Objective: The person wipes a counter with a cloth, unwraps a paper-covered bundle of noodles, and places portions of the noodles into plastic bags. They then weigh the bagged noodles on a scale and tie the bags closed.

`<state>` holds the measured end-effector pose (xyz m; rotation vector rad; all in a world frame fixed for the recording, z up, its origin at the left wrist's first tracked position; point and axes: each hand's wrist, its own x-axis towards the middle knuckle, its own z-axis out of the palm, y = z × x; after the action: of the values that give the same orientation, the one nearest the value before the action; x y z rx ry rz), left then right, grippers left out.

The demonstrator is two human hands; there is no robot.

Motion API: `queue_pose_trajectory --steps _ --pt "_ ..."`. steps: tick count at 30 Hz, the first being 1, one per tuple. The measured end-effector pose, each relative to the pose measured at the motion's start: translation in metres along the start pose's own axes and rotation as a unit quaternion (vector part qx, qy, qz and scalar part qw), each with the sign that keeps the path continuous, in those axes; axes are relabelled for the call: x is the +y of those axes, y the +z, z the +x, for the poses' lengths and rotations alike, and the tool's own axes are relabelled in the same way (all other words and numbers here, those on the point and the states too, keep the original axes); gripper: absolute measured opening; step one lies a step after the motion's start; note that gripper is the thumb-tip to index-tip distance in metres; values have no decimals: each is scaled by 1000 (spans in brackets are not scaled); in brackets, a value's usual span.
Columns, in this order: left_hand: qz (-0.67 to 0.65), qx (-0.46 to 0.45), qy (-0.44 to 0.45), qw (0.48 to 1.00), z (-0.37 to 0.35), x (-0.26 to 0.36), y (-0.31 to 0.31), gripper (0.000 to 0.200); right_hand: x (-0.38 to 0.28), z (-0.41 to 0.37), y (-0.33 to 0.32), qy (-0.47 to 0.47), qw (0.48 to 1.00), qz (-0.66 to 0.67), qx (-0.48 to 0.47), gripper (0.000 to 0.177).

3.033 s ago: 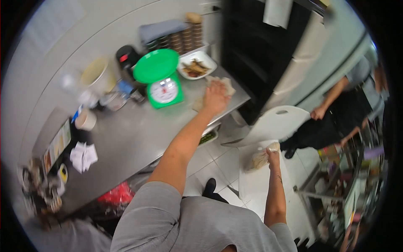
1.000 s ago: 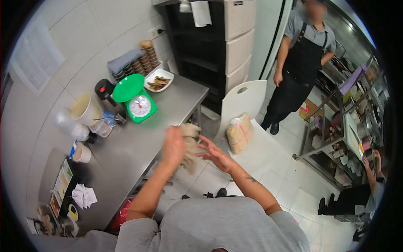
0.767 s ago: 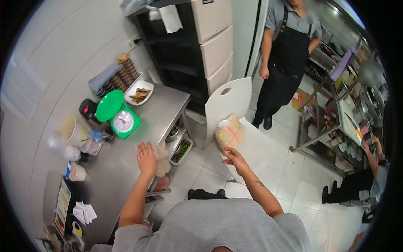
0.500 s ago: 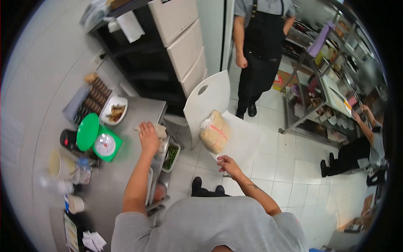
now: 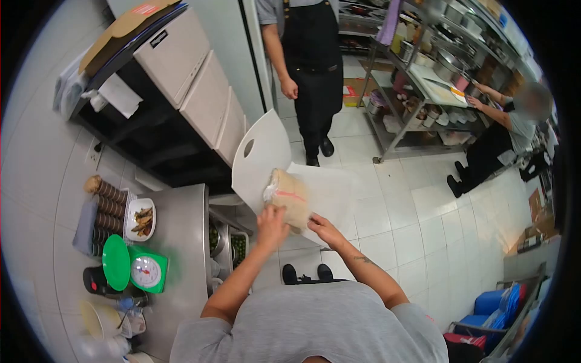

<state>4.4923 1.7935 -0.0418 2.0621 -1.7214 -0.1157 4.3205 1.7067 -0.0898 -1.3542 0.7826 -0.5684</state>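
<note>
A clear plastic bag with tan contents and a pink stripe point(image 5: 292, 195) is over the seat of a white chair point(image 5: 327, 184) in front of me. My left hand point(image 5: 273, 227) is at the bag's near left side, its fingers curled against the plastic. At the near right corner, my right hand point(image 5: 325, 231) pinches the bag's edge between thumb and fingers. The undersides of both hands are hidden, and the left one is slightly blurred.
A steel counter point(image 5: 181, 227) on my left bears a green scale point(image 5: 147, 270) and a white dish of food point(image 5: 141, 219). Drawers point(image 5: 172, 60) stand behind it. One person point(image 5: 311, 66) stands beyond the chair; another point(image 5: 499, 133) works at a steel shelf table point(image 5: 423, 91).
My left hand has left the counter and the beige cloth there, reaching across to the bag. My right hand stays by the bag's near corner. The view has turned rightward.
</note>
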Motion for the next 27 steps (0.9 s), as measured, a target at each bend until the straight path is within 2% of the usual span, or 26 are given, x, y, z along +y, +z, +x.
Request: queue_pose_trajectory --steps 3,4,5,7,8,9,11,12,15,16,18,19,22,24,25,27 --pt "-92 -75 13 993 4 21 15 49 8 -3 -12 29 997 -64 11 30" --pt "-133 -99 -3 986 8 23 18 49 15 -3 -17 8 996 -62 57 25" --pt "-172 -127 -20 977 7 23 20 50 19 -5 -28 11 987 -128 94 22" --pt "-224 -183 -26 957 11 23 21 51 0 -22 -47 26 952 -257 167 19" --pt "-237 -213 -17 948 11 24 21 52 -2 -29 -57 13 944 -272 188 13" --pt "-251 -244 -11 936 9 27 23 52 3 -35 -65 15 924 -317 213 13" --pt "-286 -234 7 929 5 27 52 48 16 -46 -82 21 876 -405 261 22" --pt "-302 -228 19 925 8 29 63 46 -5 -57 -83 86 887 -377 252 38" --pt "-332 -321 34 886 34 73 42 50 21 -67 -91 -139 935 -297 139 50" --pt "-321 -296 64 897 40 82 48 45 2 -75 -84 -50 972 -223 48 53" --pt "-301 -242 117 915 47 92 59 37 -15 -85 -68 39 984 -173 10 48" --pt "-355 -271 92 890 54 102 52 35 -18 -88 -63 82 986 -147 -13 46" --pt "-503 -339 9 795 79 121 36 33 -2 -87 -57 138 990 39 13 39" --pt "-590 -365 -57 718 87 120 33 32 -7 -88 -50 91 969 221 69 37" --pt "-589 -365 -79 717 89 106 45 34 -12 -89 -48 67 944 307 95 36" --pt "-589 -362 -121 713 88 62 87 37 -17 -88 -50 80 934 333 106 34"
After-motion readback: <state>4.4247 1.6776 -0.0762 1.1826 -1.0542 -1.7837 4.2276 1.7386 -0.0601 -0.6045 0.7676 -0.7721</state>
